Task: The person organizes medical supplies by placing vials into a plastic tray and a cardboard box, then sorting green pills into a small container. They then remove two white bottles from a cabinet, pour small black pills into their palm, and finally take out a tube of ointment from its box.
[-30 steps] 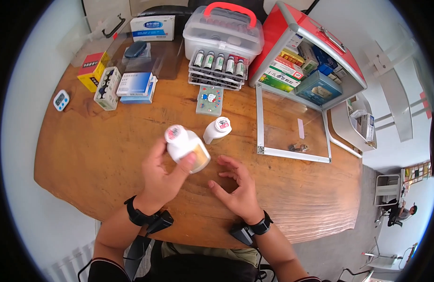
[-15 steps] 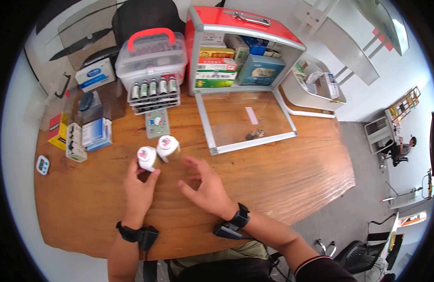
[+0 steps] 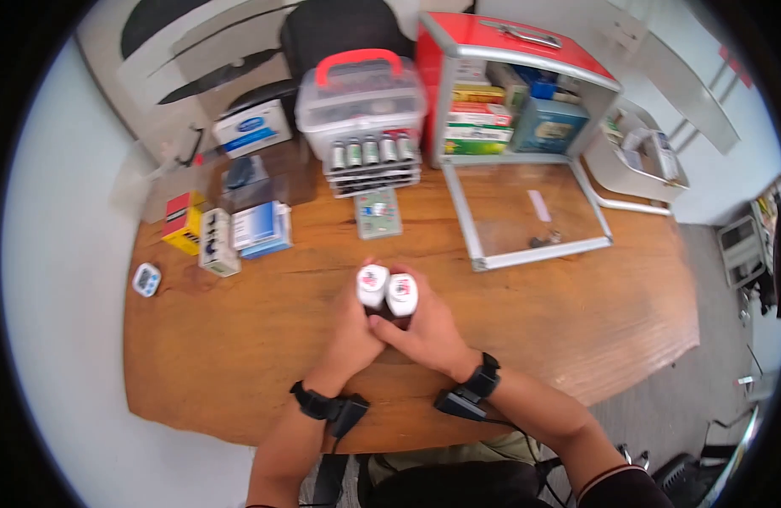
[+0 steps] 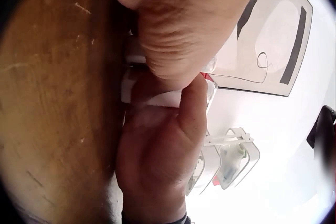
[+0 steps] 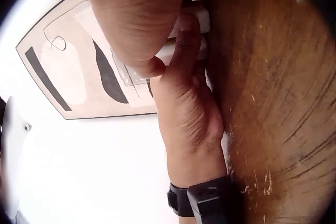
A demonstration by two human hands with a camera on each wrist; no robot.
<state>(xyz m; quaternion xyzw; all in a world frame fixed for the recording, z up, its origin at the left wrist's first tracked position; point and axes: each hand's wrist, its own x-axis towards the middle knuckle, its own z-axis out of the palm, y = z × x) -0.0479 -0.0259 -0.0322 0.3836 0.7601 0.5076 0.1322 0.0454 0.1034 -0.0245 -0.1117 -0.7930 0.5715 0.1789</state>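
Two white plastic bottles stand side by side on the wooden table, their round caps bearing red and dark printed labels. My left hand curls round the left bottle from its outer side. Round the right bottle my right hand wraps in the same way, its thumb reaching across in front toward the left hand. In the left wrist view the white side of a bottle shows between the two hands, low by the tabletop. The fingers behind the bottles are mostly hidden.
Beyond the hands lie a small patterned case and a clear box with a red handle, vials at its front. A red medicine cabinet has its clear door lowered onto the table. Medicine boxes and a timer sit left.
The left hand has lowered its bottle from the air to beside the other one. My right hand has come in and gripped the second bottle, and the pair now stands nearer my body.
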